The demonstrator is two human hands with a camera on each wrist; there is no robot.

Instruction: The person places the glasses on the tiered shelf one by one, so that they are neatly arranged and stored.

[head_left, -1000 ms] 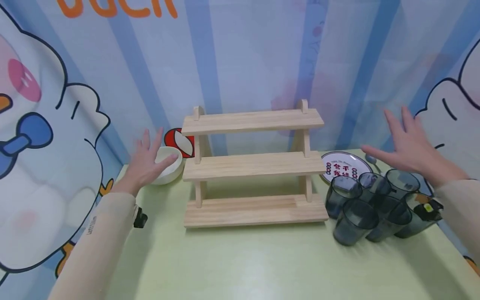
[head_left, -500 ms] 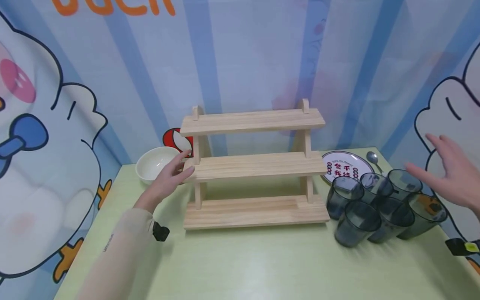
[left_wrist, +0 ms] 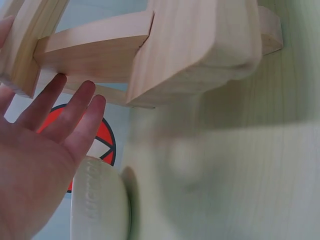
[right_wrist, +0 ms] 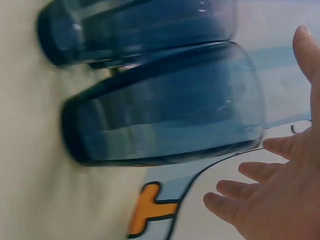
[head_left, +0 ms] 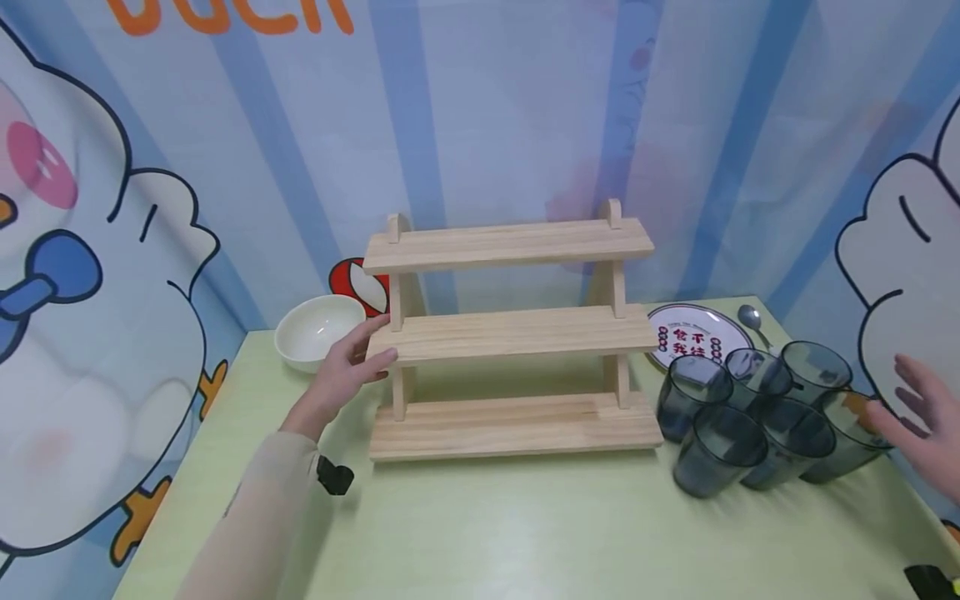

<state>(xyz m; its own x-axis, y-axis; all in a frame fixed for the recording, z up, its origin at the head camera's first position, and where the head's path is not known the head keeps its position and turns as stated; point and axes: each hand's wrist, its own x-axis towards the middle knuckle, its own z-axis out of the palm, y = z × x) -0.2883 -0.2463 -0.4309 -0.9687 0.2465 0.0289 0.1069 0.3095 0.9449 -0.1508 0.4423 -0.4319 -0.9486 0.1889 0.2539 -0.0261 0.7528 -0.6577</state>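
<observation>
A three-tier wooden display rack (head_left: 513, 333) stands at the middle of the table. My left hand (head_left: 341, 379) holds the left end of its middle shelf, thumb at the front edge and index finger behind. In the left wrist view the other fingers (left_wrist: 72, 115) stretch out by the rack's side support (left_wrist: 95, 50). At the far right my right hand (head_left: 926, 425) is in the air with its fingers spread, partly cut off by the frame. Its fingers (right_wrist: 257, 171) extend near the rim of a dark tinted drinking glass (right_wrist: 170, 110), holding nothing.
Several tinted glasses (head_left: 720, 450) stand grouped right of the rack. Behind them lie a printed plate (head_left: 686, 333) and a metal spoon (head_left: 750, 318). A white bowl (head_left: 318, 329) sits left of the rack, near my left hand. A patterned curtain (head_left: 510, 108) hangs behind the table (head_left: 487, 533).
My left hand has moved right, from over the bowl to the rack's middle shelf. My right hand has moved outward and down from above the glasses. The bowl is now more exposed.
</observation>
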